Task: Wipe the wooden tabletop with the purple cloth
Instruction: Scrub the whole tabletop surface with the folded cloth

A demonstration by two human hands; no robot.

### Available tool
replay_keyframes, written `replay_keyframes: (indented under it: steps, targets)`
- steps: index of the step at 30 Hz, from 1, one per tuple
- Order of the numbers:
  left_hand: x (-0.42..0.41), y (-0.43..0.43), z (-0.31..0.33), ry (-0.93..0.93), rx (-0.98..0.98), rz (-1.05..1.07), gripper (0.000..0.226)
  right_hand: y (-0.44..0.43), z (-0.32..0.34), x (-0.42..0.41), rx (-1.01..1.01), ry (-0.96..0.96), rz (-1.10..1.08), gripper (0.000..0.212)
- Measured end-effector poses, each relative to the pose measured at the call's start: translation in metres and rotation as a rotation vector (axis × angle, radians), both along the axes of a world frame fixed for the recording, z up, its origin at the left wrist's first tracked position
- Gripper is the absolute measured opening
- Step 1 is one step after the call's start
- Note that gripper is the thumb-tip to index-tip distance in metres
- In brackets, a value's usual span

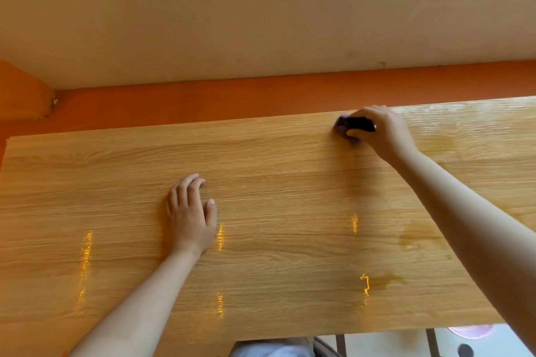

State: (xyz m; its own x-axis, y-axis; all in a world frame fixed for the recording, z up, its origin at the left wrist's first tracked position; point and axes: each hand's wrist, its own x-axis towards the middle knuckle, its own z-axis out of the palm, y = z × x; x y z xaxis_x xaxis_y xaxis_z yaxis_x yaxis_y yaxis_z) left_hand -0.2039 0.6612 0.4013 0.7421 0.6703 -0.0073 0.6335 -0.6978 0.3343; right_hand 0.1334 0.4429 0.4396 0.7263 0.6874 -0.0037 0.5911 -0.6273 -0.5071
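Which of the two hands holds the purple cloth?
The right hand, reaching to the far edge of the wooden tabletop, grips the purple cloth. The left hand holds nothing and lies flat on the wood.

Nothing readable is showing anywhere I look: no words, numbers, labels or brand marks are appearing on the wooden tabletop (261, 182), the purple cloth (340, 127) or the wall (261, 9) behind.
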Motion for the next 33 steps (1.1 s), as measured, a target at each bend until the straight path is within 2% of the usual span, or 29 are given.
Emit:
replay_keyframes:
  steps: [8,12,14,18,23,27,33]
  targets:
    - [0.002,-0.003,0.004,0.032,-0.011,0.002,0.043,-0.088,0.004,-0.099,-0.079,0.134,0.287,0.033]
    - [0.002,-0.003,0.004,0.038,0.000,0.000,0.043,-0.101,0.002,-0.107,-0.092,0.143,0.369,0.031]
    - [0.002,-0.002,0.002,0.026,0.022,-0.010,0.042,-0.089,0.000,-0.087,-0.062,0.084,0.314,0.031]
    - [0.004,0.000,-0.001,-0.014,0.042,-0.009,0.041,-0.041,-0.002,-0.021,-0.027,-0.007,0.041,0.029]
    - [0.001,-0.002,-0.001,0.005,0.045,-0.011,0.043,-0.001,-0.005,0.033,-0.036,-0.049,-0.095,0.028]
    - [-0.002,-0.003,0.001,0.045,0.054,-0.018,0.044,-0.019,-0.001,0.018,-0.089,-0.035,-0.065,0.025]
    - [0.002,-0.008,0.011,0.029,0.024,-0.041,0.046,-0.110,0.011,-0.075,-0.112,0.042,0.099,0.028]
